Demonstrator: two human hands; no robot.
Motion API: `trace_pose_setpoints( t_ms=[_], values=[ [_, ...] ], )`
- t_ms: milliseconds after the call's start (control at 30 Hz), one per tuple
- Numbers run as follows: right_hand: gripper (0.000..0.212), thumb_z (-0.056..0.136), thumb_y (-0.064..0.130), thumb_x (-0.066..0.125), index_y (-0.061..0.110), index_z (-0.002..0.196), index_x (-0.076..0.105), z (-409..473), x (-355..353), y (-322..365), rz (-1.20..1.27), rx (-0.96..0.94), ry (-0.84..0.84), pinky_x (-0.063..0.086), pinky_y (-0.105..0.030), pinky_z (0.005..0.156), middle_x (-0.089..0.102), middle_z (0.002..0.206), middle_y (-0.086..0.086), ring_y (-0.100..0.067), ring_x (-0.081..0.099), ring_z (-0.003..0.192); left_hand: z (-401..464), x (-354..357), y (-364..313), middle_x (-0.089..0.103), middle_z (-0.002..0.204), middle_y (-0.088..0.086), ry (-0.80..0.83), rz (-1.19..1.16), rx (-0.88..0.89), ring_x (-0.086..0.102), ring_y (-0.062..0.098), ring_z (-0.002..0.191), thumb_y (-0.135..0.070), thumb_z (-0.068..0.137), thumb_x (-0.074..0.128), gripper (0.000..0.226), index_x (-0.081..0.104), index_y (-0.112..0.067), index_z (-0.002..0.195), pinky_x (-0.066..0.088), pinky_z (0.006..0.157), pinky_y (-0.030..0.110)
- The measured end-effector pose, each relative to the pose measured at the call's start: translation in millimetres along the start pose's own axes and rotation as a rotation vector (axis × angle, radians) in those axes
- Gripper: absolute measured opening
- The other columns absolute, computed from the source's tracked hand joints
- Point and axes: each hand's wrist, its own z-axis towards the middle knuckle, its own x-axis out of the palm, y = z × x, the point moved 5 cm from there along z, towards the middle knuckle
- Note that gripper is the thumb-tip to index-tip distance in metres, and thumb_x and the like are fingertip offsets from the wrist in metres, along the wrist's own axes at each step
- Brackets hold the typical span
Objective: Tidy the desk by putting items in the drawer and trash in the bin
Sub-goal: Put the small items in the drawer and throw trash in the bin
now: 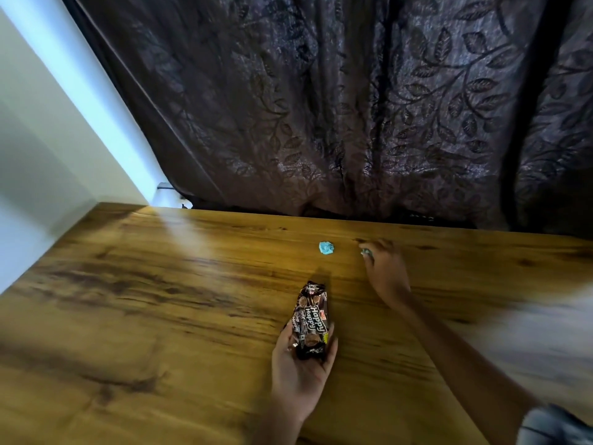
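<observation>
Wood-grain desk (160, 316) fills the lower frame; view is blurred by motion. Nearest: left hand (300, 370), palm up, fingers curled round the lower end of a dark "Happy Happy" biscuit packet (310, 319). Packet lies lengthwise in the hand, upper end projecting away from the person; cannot tell whether that end touches the desk. Cannot tell whether the packet is full or empty. Further out, to the right: right hand (386, 271), arm extended across the desk, fingers bent with tips at or near the surface. A small teal-tinted object (366, 253) shows at the fingertips; hand appears to pinch it, but blur prevents identification. Just left of that hand, apart from it: 1 crumpled light-blue scrap (327, 247) resting on the desk, likely trash. Behind the far edge: dark leaf-patterned curtain (353, 107); pale wall (48, 123) at left. Judgement on step: collection phase, both hands gathering loose items, nothing yet deposited. Next move probably calls for securing the fingertip object, then taking the blue scrap, though with both hands occupied 1 item may need tucking into the palm first. Containers: neither drawer nor bin is in view, so their positions, state and contents cannot be recorded. Risk: small crumpled items slip easily from a loaded hand.
</observation>
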Motion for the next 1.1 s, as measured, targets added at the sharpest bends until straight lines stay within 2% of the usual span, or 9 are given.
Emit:
trace_pose_setpoints(
  t_ms=[133, 300, 433, 567, 633, 767, 900, 1000, 1100],
  values=[
    [0.025, 0.091, 0.012, 0.054, 0.012, 0.115, 0.059, 27.9, 18.4, 43.4, 0.165, -0.048, -0.014, 0.054, -0.034, 0.078, 0.061, 0.114, -0.007, -0.020, 0.059, 0.098, -3.9, -7.4, -4.5, 0.067, 0.114, 0.017, -0.018, -0.050, 0.003, 0.063, 0.033, 0.104, -0.029, 0.095, 0.043, 0.037, 0.058, -0.011, 0.124, 0.046, 0.092, 0.043],
    [0.031, 0.089, 0.013, 0.056, 0.017, 0.120, 0.060, 30.8, 62.6, 69.6, -0.067, -0.177, 0.189, 0.035, -0.035, 0.097, 0.051, 0.134, -0.005, -0.028, 0.045, 0.119, -13.8, -19.2, -7.5, 0.068, 0.114, 0.017, -0.048, -0.074, 0.010, 0.062, 0.033, 0.105, -0.028, 0.087, 0.048, 0.041, 0.058, -0.011, 0.123, 0.047, 0.091, 0.043],
    [0.040, 0.076, -0.003, 0.058, 0.014, 0.111, 0.065, 1.8, 64.2, 69.8, -0.190, -0.260, 0.113, 0.041, -0.034, 0.092, 0.060, 0.114, -0.007, -0.029, 0.051, 0.107, -27.4, -32.2, -13.5, 0.065, 0.118, 0.018, -0.066, -0.092, 0.029, 0.062, 0.033, 0.103, -0.029, 0.094, 0.043, 0.038, 0.057, -0.010, 0.123, 0.045, 0.093, 0.044],
    [0.038, 0.082, -0.006, 0.054, 0.011, 0.115, 0.064, -37.4, 56.8, 64.7, -0.122, -0.253, 0.156, 0.044, -0.033, 0.092, 0.058, 0.118, -0.007, -0.026, 0.049, 0.111, -40.2, -42.0, -9.7, 0.067, 0.112, 0.020, -0.086, -0.117, 0.025, 0.062, 0.034, 0.102, -0.029, 0.093, 0.046, 0.037, 0.058, -0.008, 0.121, 0.045, 0.091, 0.044],
    [0.031, 0.087, -0.004, 0.052, 0.009, 0.112, 0.065, -60.3, 42.2, 60.1, 0.064, -0.146, 0.169, 0.046, -0.027, 0.085, 0.060, 0.115, -0.007, -0.023, 0.055, 0.104, -48.3, -45.4, -6.2, 0.066, 0.111, 0.020, -0.088, -0.121, 0.019, 0.063, 0.033, 0.098, -0.030, 0.092, 0.047, 0.039, 0.057, -0.008, 0.123, 0.049, 0.085, 0.043],
    [0.023, 0.090, 0.003, 0.054, 0.006, 0.110, 0.066, -107.4, 4.3, 43.3, 0.612, 0.434, 0.048, 0.042, -0.009, 0.045, 0.067, 0.105, -0.011, -0.014, 0.057, 0.069, -64.3, -52.6, 3.0, 0.061, 0.119, 0.018, -0.087, -0.127, 0.010, 0.061, 0.033, 0.097, -0.031, 0.093, 0.048, 0.041, 0.054, -0.010, 0.127, 0.054, 0.076, 0.040],
    [0.025, 0.086, -0.003, 0.059, -0.002, 0.111, 0.062, -159.7, -19.0, 53.7, 1.174, 0.762, 0.080, 0.056, -0.021, 0.068, 0.061, 0.110, -0.014, -0.026, 0.060, 0.101, -80.6, -55.9, 17.7, 0.059, 0.124, 0.016, -0.066, -0.107, 0.008, 0.058, 0.032, 0.102, -0.026, 0.095, 0.046, 0.039, 0.052, -0.010, 0.129, 0.052, 0.079, 0.039],
    [0.016, 0.085, -0.002, 0.060, 0.004, 0.099, 0.065, -202.2, -40.4, 73.6, 1.265, 0.770, 0.115, 0.052, -0.034, 0.081, 0.063, 0.103, -0.011, -0.021, 0.062, 0.089, -96.1, -56.9, 37.4, 0.063, 0.108, 0.014, -0.061, -0.055, 0.012, 0.058, 0.028, 0.097, -0.022, 0.097, 0.041, 0.034, 0.053, -0.007, 0.125, 0.045, 0.087, 0.040],
    [0.019, 0.086, -0.002, 0.060, 0.004, 0.104, 0.064, -236.9, -60.0, 89.4, 1.246, 0.694, 0.099, 0.053, -0.032, 0.080, 0.066, 0.097, -0.009, -0.017, 0.063, 0.086, -112.0, -55.8, 62.2, 0.062, 0.112, 0.016, -0.039, -0.029, -0.001, 0.059, 0.026, 0.096, -0.021, 0.099, 0.038, 0.035, 0.052, -0.004, 0.126, 0.045, 0.086, 0.038]
  ],
)
